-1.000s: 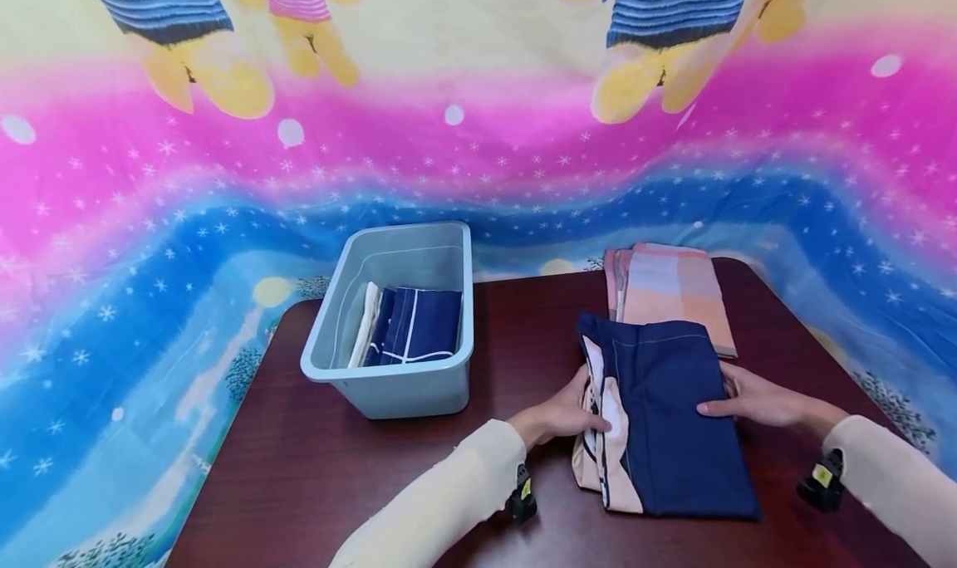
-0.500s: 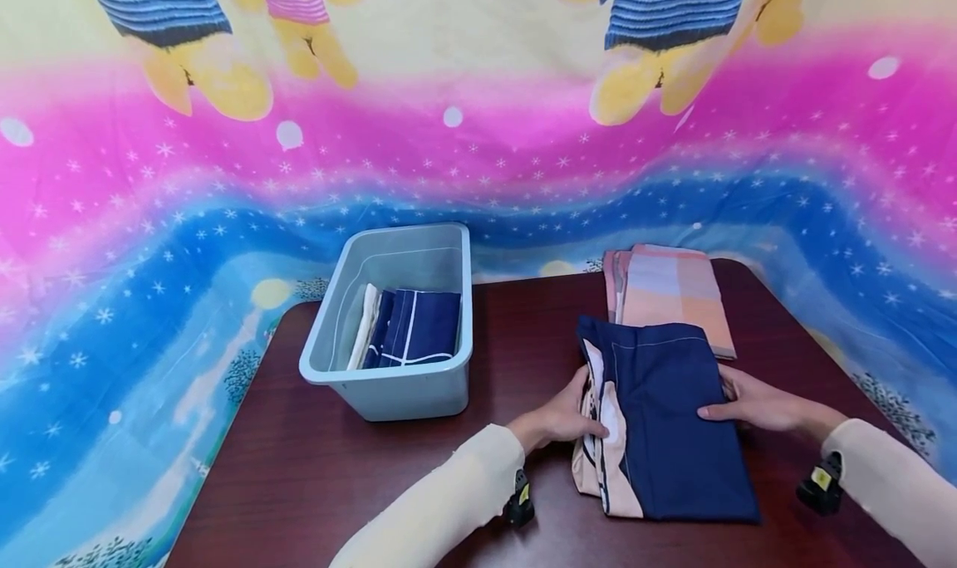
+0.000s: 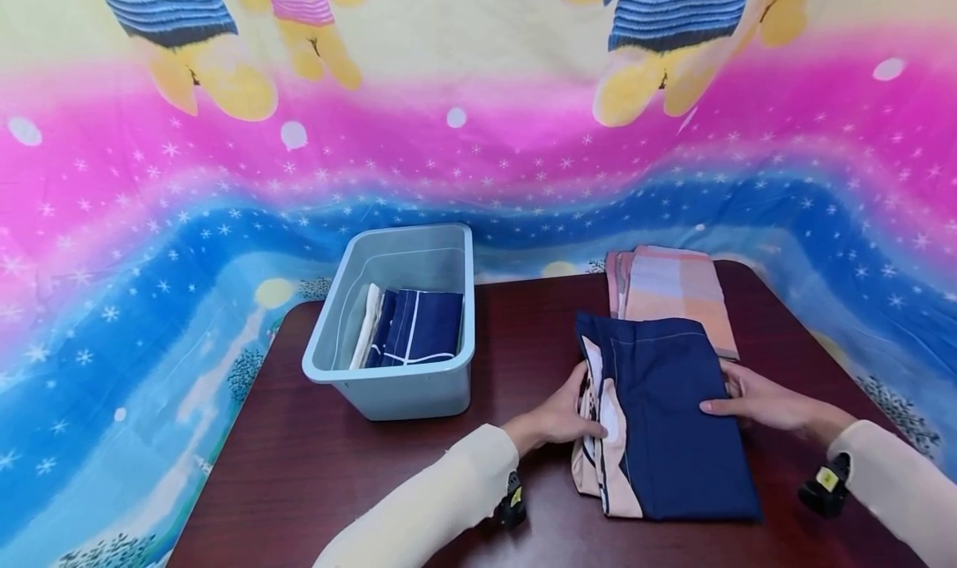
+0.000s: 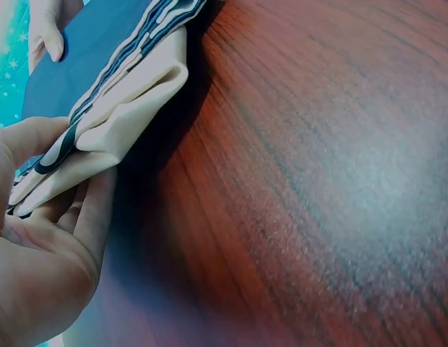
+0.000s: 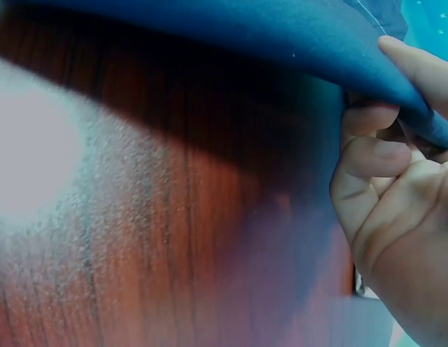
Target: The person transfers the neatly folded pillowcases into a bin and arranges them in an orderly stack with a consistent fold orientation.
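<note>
A folded navy cloth [image 3: 673, 435] with a beige and white patterned left edge lies at the right front of the table. My left hand [image 3: 559, 412] grips that layered edge, thumb on top; in the left wrist view the left hand [image 4: 58, 238] has its fingers under the beige folds [image 4: 130, 116]. On the opposite side my right hand [image 3: 763, 398] pinches the plain navy edge. The right wrist view shows the right hand [image 5: 405, 188] with thumb above the navy fabric [image 5: 282, 36] and fingers curled beneath it.
A grey-blue bin [image 3: 411, 389] stands left of centre, holding folded navy cloth [image 3: 434, 323] and white cloth [image 3: 366, 327]. Behind the navy cloth lies a folded pink checked cloth [image 3: 673, 281]. A patterned curtain [image 3: 463, 161] hangs behind the dark red table [image 3: 321, 485].
Both hands keep their hold on the cloth, which has hardly moved. The left forearm has shifted slightly to the left.
</note>
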Action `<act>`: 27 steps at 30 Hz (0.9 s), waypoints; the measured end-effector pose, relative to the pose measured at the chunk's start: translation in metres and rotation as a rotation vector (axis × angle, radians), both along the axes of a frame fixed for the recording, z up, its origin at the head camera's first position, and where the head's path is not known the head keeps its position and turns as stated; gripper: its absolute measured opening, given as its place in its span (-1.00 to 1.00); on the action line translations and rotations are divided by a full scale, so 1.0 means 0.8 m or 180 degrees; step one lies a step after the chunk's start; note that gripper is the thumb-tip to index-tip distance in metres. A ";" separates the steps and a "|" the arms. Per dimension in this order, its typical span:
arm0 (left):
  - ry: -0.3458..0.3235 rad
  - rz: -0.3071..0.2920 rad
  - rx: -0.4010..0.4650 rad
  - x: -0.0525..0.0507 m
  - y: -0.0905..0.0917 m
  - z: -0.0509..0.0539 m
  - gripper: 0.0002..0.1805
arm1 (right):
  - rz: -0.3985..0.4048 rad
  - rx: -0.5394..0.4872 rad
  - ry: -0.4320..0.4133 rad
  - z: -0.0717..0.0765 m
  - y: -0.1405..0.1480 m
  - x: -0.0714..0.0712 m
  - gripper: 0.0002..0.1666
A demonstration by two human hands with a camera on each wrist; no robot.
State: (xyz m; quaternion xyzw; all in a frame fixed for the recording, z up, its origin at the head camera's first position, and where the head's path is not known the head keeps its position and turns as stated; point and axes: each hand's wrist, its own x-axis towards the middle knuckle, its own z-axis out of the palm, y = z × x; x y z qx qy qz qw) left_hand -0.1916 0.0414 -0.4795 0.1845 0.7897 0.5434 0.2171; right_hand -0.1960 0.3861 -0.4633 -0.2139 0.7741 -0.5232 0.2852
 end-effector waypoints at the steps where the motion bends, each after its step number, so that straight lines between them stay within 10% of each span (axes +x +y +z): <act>1: 0.0011 -0.0006 0.0013 0.000 -0.001 0.001 0.20 | 0.0003 -0.0013 0.0023 0.001 -0.001 0.000 -0.09; 18: 0.0122 0.0039 0.0103 0.001 -0.016 0.030 0.21 | -0.0113 -0.0038 0.0107 0.022 -0.018 0.005 -0.06; 27: -0.0289 0.0059 0.0529 0.000 -0.019 0.044 0.18 | -0.0108 -0.0130 -0.0002 0.037 -0.022 0.010 0.01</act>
